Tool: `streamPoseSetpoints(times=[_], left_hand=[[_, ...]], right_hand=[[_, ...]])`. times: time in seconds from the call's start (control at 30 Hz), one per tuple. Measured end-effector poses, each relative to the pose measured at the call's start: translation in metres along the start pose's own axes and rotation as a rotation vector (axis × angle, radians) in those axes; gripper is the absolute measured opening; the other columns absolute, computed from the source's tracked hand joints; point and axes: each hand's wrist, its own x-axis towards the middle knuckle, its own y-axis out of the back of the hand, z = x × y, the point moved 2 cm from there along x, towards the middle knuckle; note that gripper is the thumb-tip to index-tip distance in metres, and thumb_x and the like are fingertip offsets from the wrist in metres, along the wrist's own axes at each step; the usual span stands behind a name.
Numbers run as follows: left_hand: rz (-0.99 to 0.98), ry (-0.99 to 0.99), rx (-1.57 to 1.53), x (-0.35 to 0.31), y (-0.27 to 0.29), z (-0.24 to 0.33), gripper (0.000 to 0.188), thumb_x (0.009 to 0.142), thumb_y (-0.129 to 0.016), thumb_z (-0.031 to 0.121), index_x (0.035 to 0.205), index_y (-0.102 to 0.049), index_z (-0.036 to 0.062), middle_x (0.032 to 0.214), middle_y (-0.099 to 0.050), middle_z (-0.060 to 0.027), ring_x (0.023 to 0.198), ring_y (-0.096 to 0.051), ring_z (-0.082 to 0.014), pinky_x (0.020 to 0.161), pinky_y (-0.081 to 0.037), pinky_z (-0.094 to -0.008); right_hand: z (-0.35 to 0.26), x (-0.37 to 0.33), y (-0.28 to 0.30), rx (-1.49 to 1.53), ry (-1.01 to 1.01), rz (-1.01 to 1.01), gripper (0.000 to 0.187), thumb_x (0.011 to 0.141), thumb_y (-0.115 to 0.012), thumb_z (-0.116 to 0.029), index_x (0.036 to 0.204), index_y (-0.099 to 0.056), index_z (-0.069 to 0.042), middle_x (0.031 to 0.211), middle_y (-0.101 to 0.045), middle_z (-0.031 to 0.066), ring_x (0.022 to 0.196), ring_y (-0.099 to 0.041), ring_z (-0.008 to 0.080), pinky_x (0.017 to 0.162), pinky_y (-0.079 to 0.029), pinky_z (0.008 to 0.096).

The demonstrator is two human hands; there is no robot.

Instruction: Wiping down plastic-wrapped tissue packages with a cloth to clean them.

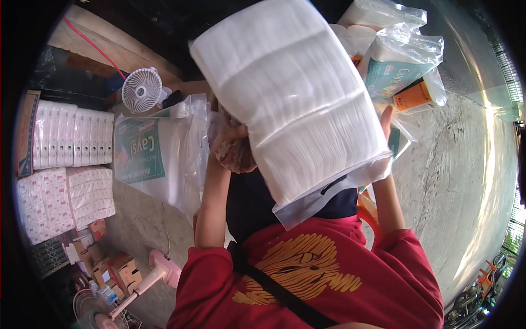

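A large clear plastic bag packed with folded white tissues (pixel 296 98) is held up in front of me, tilted, its loose plastic end hanging toward my lap. My left hand (pixel 234 132) grips its left side, with the thumb against the plastic. On the opposite side, my right hand (pixel 387 125) supports the bag; its thumb shows along the edge and the other fingers are hidden behind. Something brown and wrinkled (pixel 236 156) is by my left wrist; I cannot make out what it is. Printed clear bags (pixel 143 151) lie left of my left arm.
More filled plastic bags (pixel 399 68) are heaped at the far right, beside an orange-labelled pack (pixel 415 97). A small white fan (pixel 141 90) stands at the far left. Wrapped packs (pixel 72 134) are stacked at left. Near left are a pink fan (pixel 164 270) and cardboard boxes (pixel 126 274).
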Motion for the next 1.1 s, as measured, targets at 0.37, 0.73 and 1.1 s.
streamPoseSetpoints(times=[0.37, 0.73, 1.1], left_hand=[[0.069, -0.752, 1.006, 0.039, -0.083, 0.096, 0.052, 0.074, -0.066, 0.002, 0.126, -0.057, -0.0019, 0.111, -0.068, -0.0117, 0.097, -0.065, -0.0158, 0.081, -0.052, -0.0286], [-0.065, -0.755, 1.968, 0.0, -0.154, -0.042, 0.055, 0.075, -0.065, 0.034, 0.131, -0.061, 0.0369, 0.14, -0.045, -0.021, 0.114, -0.051, -0.0405, 0.086, -0.049, -0.0473], [0.344, -0.747, 1.895, 0.111, -0.132, 0.048, 0.036, 0.086, -0.06, 0.037, 0.12, -0.066, 0.0328, 0.116, -0.061, -0.0173, 0.105, -0.058, -0.045, 0.076, -0.053, -0.0536]], right_hand=[[0.01, -0.013, 0.01, -0.181, -0.215, -0.106, 0.084, 0.058, -0.065, -0.026, 0.134, -0.045, 0.007, 0.109, -0.062, 0.0259, 0.095, -0.063, 0.0376, 0.087, -0.053, 0.0406], [0.029, 0.027, 0.093, -0.289, -0.093, -0.166, 0.026, 0.084, -0.054, -0.013, 0.096, -0.067, 0.006, 0.096, -0.069, 0.016, 0.086, -0.066, 0.0253, 0.079, -0.053, 0.0327], [0.007, -0.013, 0.007, -0.434, -0.244, -0.283, 0.094, 0.063, -0.061, -0.012, 0.15, -0.028, -0.002, 0.105, -0.064, 0.0155, 0.096, -0.063, 0.025, 0.093, -0.048, 0.0357]])
